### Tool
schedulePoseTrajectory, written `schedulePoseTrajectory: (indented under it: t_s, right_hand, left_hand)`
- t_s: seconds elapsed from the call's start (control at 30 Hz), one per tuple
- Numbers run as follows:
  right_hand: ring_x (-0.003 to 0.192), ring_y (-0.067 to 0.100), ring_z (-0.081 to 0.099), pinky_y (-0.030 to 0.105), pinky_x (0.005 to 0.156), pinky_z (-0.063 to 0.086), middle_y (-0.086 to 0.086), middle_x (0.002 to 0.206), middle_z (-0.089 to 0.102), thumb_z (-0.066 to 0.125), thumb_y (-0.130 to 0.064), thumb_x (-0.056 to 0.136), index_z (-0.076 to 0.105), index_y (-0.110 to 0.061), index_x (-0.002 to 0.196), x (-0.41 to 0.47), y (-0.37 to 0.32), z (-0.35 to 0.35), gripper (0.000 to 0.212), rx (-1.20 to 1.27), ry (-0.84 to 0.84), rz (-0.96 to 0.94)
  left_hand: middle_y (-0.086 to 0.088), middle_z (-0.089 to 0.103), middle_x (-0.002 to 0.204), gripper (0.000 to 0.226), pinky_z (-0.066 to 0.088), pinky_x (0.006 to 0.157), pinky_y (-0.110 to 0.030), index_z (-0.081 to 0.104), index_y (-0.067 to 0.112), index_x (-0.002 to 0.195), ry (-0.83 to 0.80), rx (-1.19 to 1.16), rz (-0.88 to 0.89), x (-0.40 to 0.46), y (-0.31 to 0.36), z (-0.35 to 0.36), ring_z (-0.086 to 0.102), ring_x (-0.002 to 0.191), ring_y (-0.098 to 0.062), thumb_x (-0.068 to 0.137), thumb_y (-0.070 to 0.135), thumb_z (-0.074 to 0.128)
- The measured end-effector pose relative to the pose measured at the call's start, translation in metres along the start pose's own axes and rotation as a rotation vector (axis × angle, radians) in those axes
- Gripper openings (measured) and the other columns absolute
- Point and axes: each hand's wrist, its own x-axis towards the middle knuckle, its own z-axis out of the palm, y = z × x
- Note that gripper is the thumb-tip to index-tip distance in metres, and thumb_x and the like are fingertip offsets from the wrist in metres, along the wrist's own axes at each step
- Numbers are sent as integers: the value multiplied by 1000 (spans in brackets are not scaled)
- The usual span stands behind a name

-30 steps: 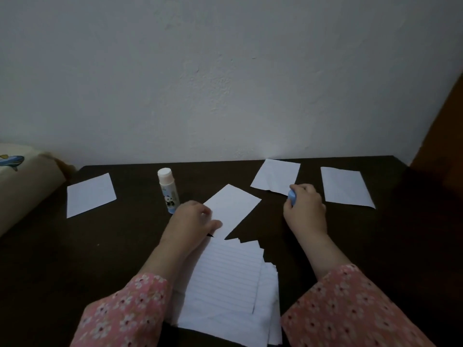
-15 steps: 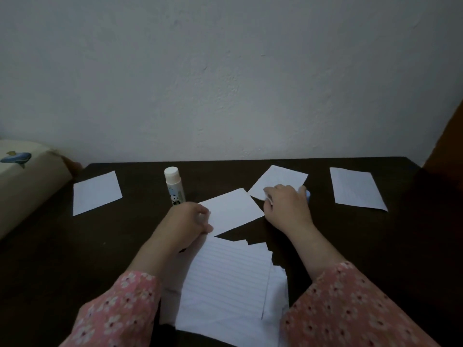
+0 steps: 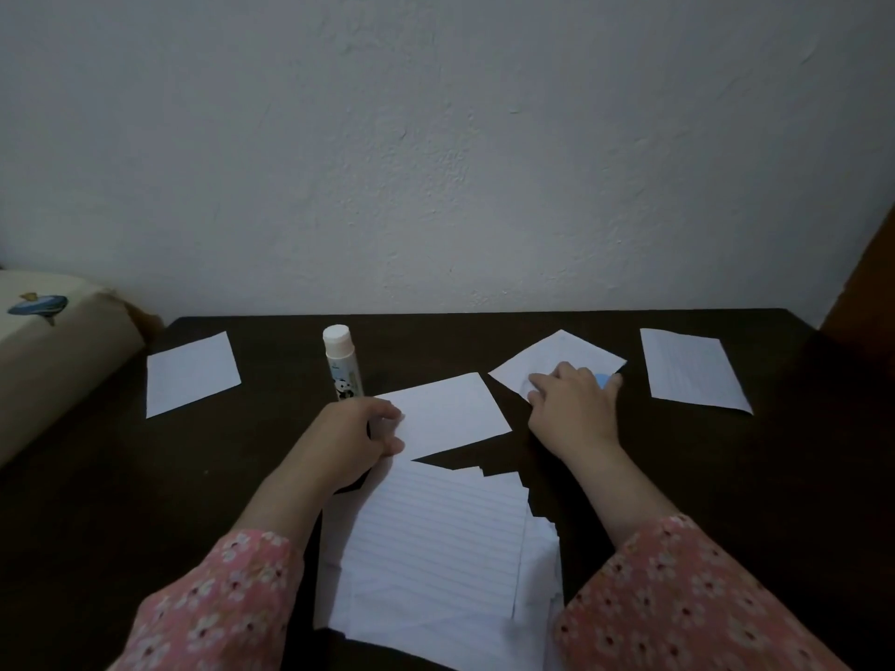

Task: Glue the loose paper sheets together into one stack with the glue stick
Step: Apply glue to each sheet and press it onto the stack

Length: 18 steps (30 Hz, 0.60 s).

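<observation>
While the glue stick (image 3: 342, 363) stands upright just beyond the left hand (image 3: 356, 438), that hand pinches the near-left edge of a small sheet (image 3: 448, 411). Right hand (image 3: 574, 404) lies on another sheet (image 3: 557, 353), fingers curled round a blue object (image 3: 602, 379).

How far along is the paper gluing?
Early. Lined sheets lie piled nearest the person. In hand: left hand holds one small sheet; right hand, holding something blue, presses another. Left: two outlying sheets; glue stick stands capped.
</observation>
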Motion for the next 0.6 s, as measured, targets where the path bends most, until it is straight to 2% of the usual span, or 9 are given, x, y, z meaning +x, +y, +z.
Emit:
schedulePoseTrajectory:
  t_s: [0.23,0.33,0.43,0.5,0.57,0.6]
  right_hand:
    - [108,17,53,52,113,12,-2,112,60,46,-28,99,64,-27,120,-5,2,1,28,131,147,30]
    - [102,16,56,53,115,10,-2,105,62,44,-29,101,64,-30,121,-7,6,-1,28,224,232,14]
    - [98,17,58,54,114,15,0,100,65,47,-28,99,66,-25,119,-11,1,-5,27,311,394,-75]
    - [91,20,59,53,107,29,1,93,66,54,-23,96,71,-20,110,-16,-8,-4,22,427,522,-183]
    - [82,19,58,43,88,44,-1,85,64,60,-22,93,73,-17,103,-22,-20,1,17,551,623,-296]
    - [80,17,56,37,81,45,-2,84,63,59,-23,93,73,-17,102,-25,-27,3,19,608,641,-345]
  left_hand:
    - [8,59,129,39,36,92,-23,63,35,119,9,2,21,0,0,0,48,122,-13,82,31,73]
    - [7,58,128,38,38,94,-25,63,35,118,16,0,22,-1,0,1,48,122,-13,82,31,73]
    - [6,58,129,38,39,93,-25,62,36,119,18,3,17,-2,1,1,49,121,-13,82,30,72]
    - [5,58,129,38,38,90,-22,62,34,120,24,8,21,-3,3,0,49,120,-13,83,29,71]
    - [6,58,127,35,38,87,-21,62,31,121,46,-13,51,-6,7,-2,49,115,-9,86,32,67]
    - [8,60,123,32,38,85,-20,62,30,120,62,-54,71,-7,12,-3,50,110,-5,88,35,64]
